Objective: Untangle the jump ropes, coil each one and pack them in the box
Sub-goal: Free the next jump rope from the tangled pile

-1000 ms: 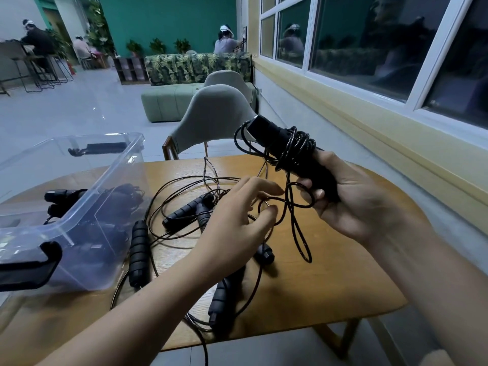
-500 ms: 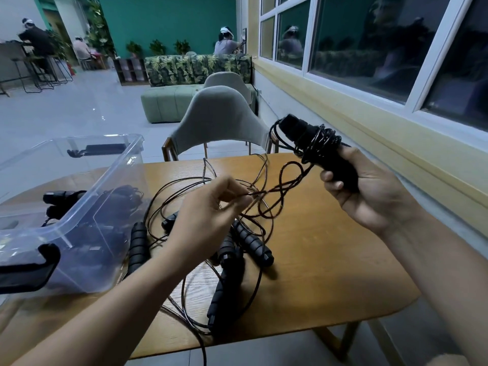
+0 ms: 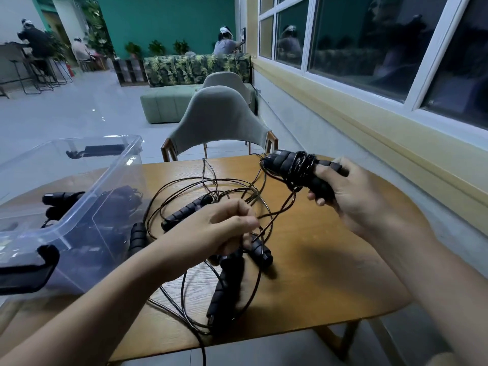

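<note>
Lowered and flatter, wound handles [image 3: 293, 167] are gripped by the right hand [image 3: 351, 199] while the left hand [image 3: 224, 231] pinches cord [image 3: 282, 206].

Wooden table [image 3: 330, 260], grey chair [image 3: 216, 122], leaf-print sofa [image 3: 195, 68], dark window [image 3: 356, 43], perhaps potted plants [image 3: 155, 47]

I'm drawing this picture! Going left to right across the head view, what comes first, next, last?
clear box → left hand pinching the cord → right hand gripping wound handles → window

The clear box [image 3: 124, 161] ran off the left edge; the packed ropes [image 3: 116, 196] showed only dimly through its wall. The left hand [image 3: 221, 233] hid part of a handle [image 3: 260, 253].
</note>
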Demonstrator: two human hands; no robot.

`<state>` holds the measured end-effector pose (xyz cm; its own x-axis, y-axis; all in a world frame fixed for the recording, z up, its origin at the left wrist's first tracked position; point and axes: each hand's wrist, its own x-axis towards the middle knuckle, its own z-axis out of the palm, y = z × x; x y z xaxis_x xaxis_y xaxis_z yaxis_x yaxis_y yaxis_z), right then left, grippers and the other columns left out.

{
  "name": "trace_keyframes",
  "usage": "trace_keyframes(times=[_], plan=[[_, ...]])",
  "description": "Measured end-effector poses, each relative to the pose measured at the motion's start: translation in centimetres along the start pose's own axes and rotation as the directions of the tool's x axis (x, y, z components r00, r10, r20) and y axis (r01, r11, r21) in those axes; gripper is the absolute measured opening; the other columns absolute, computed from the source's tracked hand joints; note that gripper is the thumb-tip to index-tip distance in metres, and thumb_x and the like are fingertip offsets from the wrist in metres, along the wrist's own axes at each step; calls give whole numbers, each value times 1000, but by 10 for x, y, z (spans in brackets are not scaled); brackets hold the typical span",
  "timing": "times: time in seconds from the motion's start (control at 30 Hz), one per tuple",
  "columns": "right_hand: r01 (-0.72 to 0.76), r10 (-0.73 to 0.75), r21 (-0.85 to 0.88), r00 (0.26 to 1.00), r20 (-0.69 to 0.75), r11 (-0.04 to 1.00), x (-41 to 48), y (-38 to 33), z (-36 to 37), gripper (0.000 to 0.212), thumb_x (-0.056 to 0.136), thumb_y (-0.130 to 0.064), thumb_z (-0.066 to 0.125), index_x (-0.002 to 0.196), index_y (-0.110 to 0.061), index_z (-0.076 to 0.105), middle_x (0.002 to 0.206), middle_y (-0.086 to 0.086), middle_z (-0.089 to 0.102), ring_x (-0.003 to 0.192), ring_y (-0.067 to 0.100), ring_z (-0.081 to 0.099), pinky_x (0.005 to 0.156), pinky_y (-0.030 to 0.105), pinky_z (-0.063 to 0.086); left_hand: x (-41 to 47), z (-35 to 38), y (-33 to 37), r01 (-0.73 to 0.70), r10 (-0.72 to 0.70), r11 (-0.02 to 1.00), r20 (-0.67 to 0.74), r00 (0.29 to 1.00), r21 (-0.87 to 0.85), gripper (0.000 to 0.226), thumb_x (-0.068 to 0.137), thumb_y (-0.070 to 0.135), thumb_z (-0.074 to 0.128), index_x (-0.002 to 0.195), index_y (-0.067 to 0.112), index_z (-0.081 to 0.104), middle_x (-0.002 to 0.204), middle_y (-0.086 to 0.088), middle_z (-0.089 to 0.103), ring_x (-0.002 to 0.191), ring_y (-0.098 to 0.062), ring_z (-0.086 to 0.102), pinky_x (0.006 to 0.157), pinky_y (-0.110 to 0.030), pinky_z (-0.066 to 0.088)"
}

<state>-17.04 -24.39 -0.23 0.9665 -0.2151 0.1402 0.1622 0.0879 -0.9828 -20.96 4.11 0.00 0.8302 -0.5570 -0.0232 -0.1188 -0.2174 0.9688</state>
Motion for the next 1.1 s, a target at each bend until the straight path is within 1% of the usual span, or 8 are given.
trace_keyframes(times=[0.1,0.2,0.5,0.63,0.77,0.83,0.93,1.1], plan=[[43,-41,-60,999,27,997,-2,3,7,16,104,-10,67,105,-6,52,82,20,70,61,33,68,46,32,47,6,-1,-3,1,6,998,-115,993,65,27,93,47,70,110,27,77,80,-1,66,68,-15,57,66,-31,42],[95,-91,-150,995,37,984,-3,8,10,21,103,-10,68,107,3,51,86,27,71,61,36,69,49,38,48,8,-7,-9,-11,25,996,-149,989,89,27,94,43,70,110,24,80,76,-7,63,67,-20,52,67,-36,36],[201,-255,-417,964,-78,886,14,21,-5,25,101,-16,70,93,-13,46,73,17,71,55,30,71,50,38,48,0,-17,-8,-49,43,997,-95,995,-67,20,106,17,58,112,0,65,83,-2,64,59,-2,46,53,-14,34],[197,-272,-442,956,-112,875,19,22,-10,28,101,-18,70,90,-19,44,72,14,71,55,30,71,51,37,48,-1,-14,-2,-6,6,1000,-74,997,2,19,108,20,55,97,6,60,78,-5,64,59,-8,40,52,-20,28],[240,-300,-488,953,-46,839,13,24,-3,26,102,-21,69,98,-11,46,73,14,71,56,27,70,49,36,49,7,-7,-5,56,-37,992,-160,986,116,42,107,47,53,90,10,61,64,-12,62,52,-12,44,49,-22,33],[257,-312,-508,950,-26,822,11,23,0,26,102,-22,70,100,-11,46,72,12,71,56,26,70,50,36,50,11,-8,-11,43,-3,986,-239,971,163,38,108,43,53,95,11,68,57,-12,59,47,-15,42,47,-24,32],[266,-335,-516,941,-43,814,13,22,-2,26,103,-22,69,98,-14,45,79,11,71,57,24,72,50,36,51,14,-10,-15,-72,60,997,-292,954,-32,31,111,30,49,104,8,70,63,-15,60,48,-18,37,44,-23,25],[219,-337,-532,932,-134,818,23,20,-13,27,102,-23,69,97,-14,45,77,11,72,55,19,70,51,39,52,10,-23,-10,-304,189,903,-356,915,-302,26,106,27,53,106,12,73,95,-5,63,61,-12,34,59,-32,15]])
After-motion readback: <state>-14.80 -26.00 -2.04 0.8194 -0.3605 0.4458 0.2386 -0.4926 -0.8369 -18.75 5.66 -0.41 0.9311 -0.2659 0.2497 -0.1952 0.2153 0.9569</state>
